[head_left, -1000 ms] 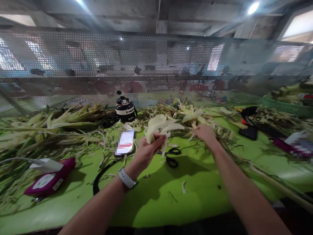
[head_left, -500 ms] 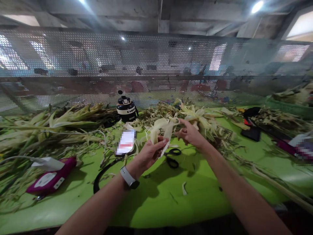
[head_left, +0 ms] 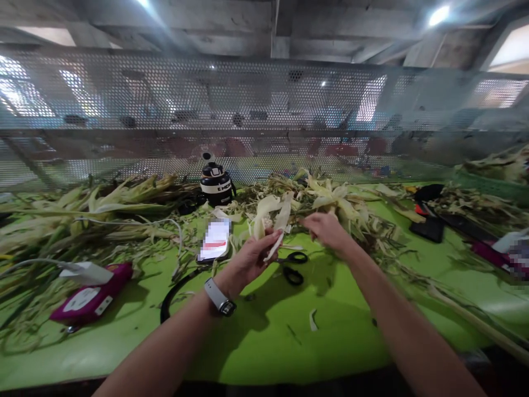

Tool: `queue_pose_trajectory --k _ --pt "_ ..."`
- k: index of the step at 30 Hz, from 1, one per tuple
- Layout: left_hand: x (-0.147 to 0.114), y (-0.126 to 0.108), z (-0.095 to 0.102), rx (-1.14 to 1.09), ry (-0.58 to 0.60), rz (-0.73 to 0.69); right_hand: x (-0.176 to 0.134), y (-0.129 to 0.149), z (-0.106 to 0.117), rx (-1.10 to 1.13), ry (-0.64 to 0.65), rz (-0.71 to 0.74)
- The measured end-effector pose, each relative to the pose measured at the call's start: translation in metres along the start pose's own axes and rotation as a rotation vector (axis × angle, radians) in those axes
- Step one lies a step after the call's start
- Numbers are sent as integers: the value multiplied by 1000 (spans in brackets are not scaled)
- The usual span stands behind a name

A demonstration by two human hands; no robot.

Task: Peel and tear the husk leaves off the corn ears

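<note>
Fingers (head_left: 270, 241) of the left hand (head_left: 251, 260) are closed around a pale husk (head_left: 284, 214), which is pinched under the thumb and held up above the table (head_left: 289, 342); its lower part is covered by the hand, and how many layers are gripped cannot be made out. On the right hand (head_left: 328, 231) the fingers are curled in and softened by blur, so whether anything is pinched between them cannot be told; the hand is held apart from the husk, in front of a heap (head_left: 330, 196) of leaves and shreds. Between the hands, the black handles of scissors (head_left: 293, 274) are seen, while the blades are mostly hidden behind the left hand. At the left wrist a watch (head_left: 219, 298) is worn. Beside that hand lies a phone (head_left: 214, 240), its screen blocked out by pixels, and a black band (head_left: 167, 300) is partly covered by the forearm. Further left, a white plug (head_left: 86, 273) is set on a magenta box (head_left: 91, 300); its cable is cut off by the frame's edge. A bottle (head_left: 217, 187) is stood behind the phone, its lettering only partly legible. At far right, a green basket (head_left: 487, 184) is cropped, and beyond the mesh (head_left: 264, 99) shapes are too broken up to be identified.
</note>
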State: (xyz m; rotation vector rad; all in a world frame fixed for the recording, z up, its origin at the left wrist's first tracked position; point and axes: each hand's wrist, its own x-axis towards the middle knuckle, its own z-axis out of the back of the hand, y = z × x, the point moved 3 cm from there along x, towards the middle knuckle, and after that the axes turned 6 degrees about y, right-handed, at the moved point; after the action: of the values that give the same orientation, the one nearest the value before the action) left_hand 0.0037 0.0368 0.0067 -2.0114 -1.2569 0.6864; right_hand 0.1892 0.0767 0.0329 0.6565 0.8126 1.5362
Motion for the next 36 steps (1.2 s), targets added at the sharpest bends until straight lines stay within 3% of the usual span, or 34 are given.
queue_pose_trajectory --k 1,2,3,7,10,12,15,17,22,25,28,36 --pt "1 2 1 21 -20 19 -4 7 -16 107 214 35" --pt "2 4 2 37 -35 30 -8 12 -29 210 332 56" --pt "3 5 3 48 -44 36 -12 17 -38 293 368 73" --pt "4 6 4 52 -79 84 -16 23 -42 524 130 82" --pt "6 7 8 52 -115 102 -16 21 -33 615 64 66" --pt "8 9 10 93 -68 69 -17 22 -29 673 129 97" --pt "9 14 9 200 32 -13 -22 27 -33 698 360 145" --pt "8 16 8 250 31 -61 -24 28 -38 677 415 150" --pt "2 17 1 367 57 -191 -21 24 -48 697 322 87" --pt "2 22 -2 312 156 -95 -20 23 -49 634 338 108" --pt "3 26 -2 235 169 10 -21 23 -49 573 324 107" --pt "1 22 -3 265 141 0 -21 22 -52 606 324 70"
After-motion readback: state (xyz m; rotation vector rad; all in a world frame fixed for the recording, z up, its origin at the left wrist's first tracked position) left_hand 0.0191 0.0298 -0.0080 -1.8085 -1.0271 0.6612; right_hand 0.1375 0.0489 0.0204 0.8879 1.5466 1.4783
